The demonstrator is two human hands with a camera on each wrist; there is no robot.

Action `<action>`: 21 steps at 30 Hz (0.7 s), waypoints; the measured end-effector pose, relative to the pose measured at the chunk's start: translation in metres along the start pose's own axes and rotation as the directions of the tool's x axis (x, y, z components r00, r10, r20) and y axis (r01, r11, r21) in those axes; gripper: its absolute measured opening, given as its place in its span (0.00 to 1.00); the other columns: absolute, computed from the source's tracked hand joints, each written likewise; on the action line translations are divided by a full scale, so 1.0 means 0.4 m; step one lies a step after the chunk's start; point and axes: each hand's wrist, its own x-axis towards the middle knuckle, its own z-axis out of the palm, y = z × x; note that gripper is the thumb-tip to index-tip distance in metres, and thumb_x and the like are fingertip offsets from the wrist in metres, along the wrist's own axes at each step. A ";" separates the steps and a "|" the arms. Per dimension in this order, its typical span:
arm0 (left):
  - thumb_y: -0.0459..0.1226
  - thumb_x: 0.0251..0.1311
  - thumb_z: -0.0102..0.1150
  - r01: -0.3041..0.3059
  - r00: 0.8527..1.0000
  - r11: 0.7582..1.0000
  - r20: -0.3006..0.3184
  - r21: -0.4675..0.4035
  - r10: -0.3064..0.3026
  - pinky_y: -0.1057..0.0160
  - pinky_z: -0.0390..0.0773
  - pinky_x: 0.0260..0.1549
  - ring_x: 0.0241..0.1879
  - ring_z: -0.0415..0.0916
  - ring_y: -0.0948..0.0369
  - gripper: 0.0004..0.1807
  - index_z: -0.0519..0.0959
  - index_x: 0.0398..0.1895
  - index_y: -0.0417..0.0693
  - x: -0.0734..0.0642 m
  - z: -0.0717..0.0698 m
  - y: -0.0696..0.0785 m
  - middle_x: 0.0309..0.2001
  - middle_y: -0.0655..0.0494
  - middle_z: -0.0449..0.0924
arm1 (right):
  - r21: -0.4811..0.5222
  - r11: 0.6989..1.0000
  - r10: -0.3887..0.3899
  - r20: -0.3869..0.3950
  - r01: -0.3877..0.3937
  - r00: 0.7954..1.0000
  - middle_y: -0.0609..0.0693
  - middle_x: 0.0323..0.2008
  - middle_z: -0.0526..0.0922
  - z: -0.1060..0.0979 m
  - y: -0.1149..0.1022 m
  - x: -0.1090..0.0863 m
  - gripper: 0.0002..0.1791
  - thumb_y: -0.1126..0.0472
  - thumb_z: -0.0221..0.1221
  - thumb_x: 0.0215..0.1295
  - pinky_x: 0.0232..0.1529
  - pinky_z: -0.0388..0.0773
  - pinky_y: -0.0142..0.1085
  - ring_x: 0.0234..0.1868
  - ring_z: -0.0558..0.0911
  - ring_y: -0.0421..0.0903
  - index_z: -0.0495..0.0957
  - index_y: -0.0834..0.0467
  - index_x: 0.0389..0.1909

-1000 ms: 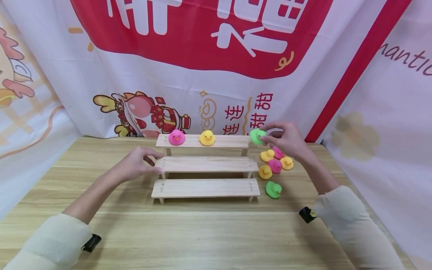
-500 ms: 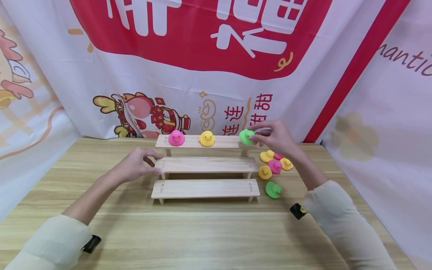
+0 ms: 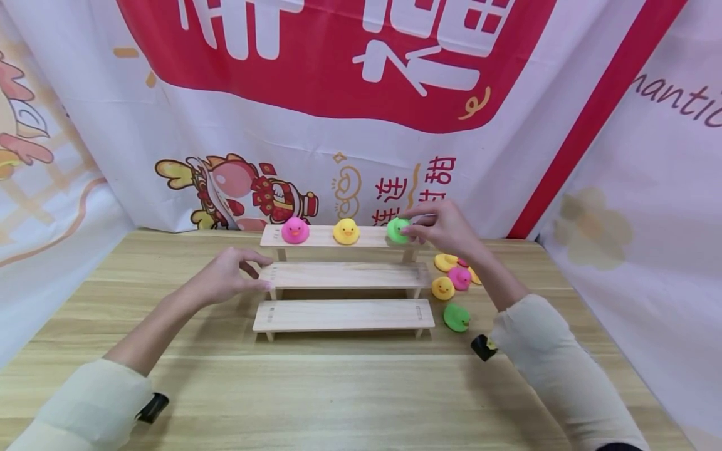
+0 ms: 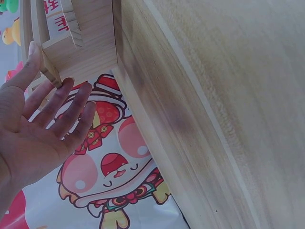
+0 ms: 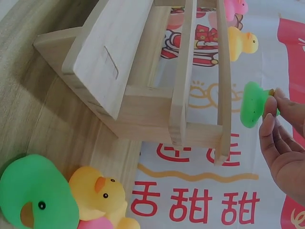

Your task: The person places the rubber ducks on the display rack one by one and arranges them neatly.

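A three-step wooden stand (image 3: 344,275) is on the table. My left hand (image 3: 232,275) holds the left end of its middle shelf; in the left wrist view, thumb and fingers lie on either side of the board end (image 4: 50,69). My right hand (image 3: 448,230) pinches a green rubber duck (image 3: 398,231) by its head. A small gap shows between that duck (image 5: 252,105) and the top shelf (image 5: 224,86) in the right wrist view. On the top shelf sit a pink duck (image 3: 295,230) at the left and a yellow duck (image 3: 346,232) near the middle.
Right of the stand lie several more ducks: a second green duck (image 3: 456,317) in front, a yellow duck (image 3: 442,288), a pink duck (image 3: 459,277) and others partly covered by my right arm. A printed cloth (image 3: 316,138) hangs behind the wooden table (image 3: 338,394).
My right hand has carried the green duck leftward along the top shelf, from its right end towards the yellow duck. My left hand has stayed in place.
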 end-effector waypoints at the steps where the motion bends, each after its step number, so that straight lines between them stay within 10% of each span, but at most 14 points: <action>1: 0.36 0.57 0.77 0.000 1.000 1.000 0.000 0.001 0.000 0.49 0.86 0.45 0.43 0.85 0.48 0.28 0.81 0.57 0.27 0.000 0.000 0.000 0.55 0.32 0.83 | -0.005 1.000 -0.003 0.003 0.003 1.000 0.60 0.44 0.89 0.002 0.000 0.003 0.16 0.66 0.71 0.65 0.36 0.86 0.42 0.32 0.87 0.54 0.87 0.63 0.53; 21: 0.35 0.57 0.77 -0.003 1.000 1.000 -0.005 -0.003 0.003 0.50 0.86 0.45 0.43 0.85 0.48 0.27 0.81 0.57 0.27 -0.001 0.001 -0.002 0.55 0.32 0.83 | -0.067 0.997 -0.029 0.005 0.030 1.000 0.56 0.30 0.84 0.035 0.014 0.039 0.14 0.66 0.70 0.66 0.25 0.73 0.29 0.22 0.74 0.43 0.88 0.61 0.52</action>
